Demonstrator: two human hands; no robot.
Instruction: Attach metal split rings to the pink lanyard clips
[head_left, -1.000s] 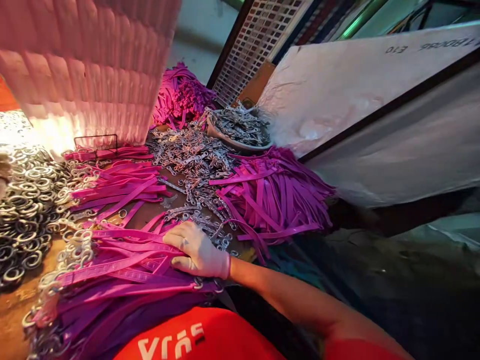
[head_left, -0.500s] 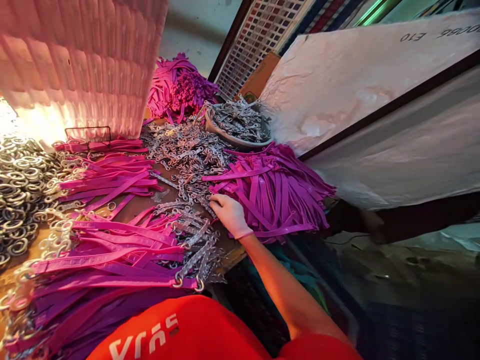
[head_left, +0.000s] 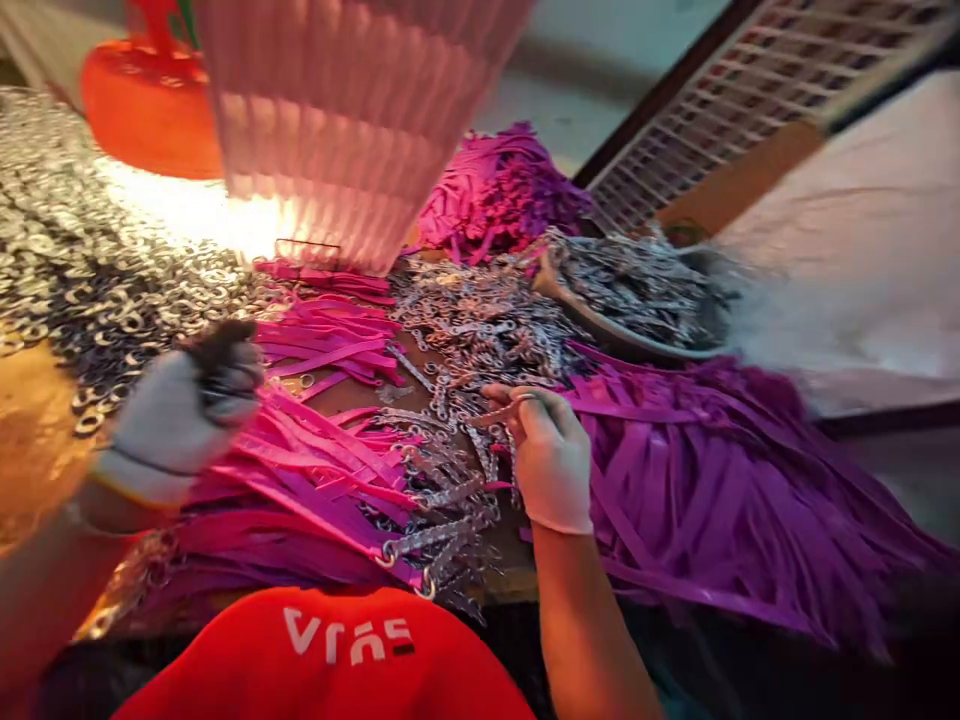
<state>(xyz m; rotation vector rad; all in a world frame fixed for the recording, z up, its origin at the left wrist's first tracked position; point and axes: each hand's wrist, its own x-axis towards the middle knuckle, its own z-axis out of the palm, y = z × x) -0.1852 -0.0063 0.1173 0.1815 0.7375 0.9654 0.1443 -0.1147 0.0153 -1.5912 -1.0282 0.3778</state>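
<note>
My right hand [head_left: 553, 455], in a thin pale glove, pinches a slim flat metal link [head_left: 495, 414] between thumb and fingers. It is over the table, just left of a heap of loose purple straps [head_left: 675, 470]. My left hand [head_left: 184, 415] wears a grey glove with dark fingertips. Motion smears its fingers, which look curled, and whatever they may hold cannot be made out. It is between the heap of metal rings [head_left: 127, 310] and a bundle of pink straps [head_left: 315, 460], whose right ends carry metal rings and links.
Loose metal links [head_left: 480, 310] lie heaped mid-table, beside a bowl [head_left: 551, 290] full of them. More purple straps [head_left: 502, 190] are piled at the back. A ribbed translucent sheet [head_left: 345, 130] hangs near an orange lamp [head_left: 150, 110]. White wrapped boards [head_left: 862, 250] stand at right.
The view has swung left. My left hand has come into sight near the rings. My right hand, earlier reaching among the links, now has one raised in its fingers.
</note>
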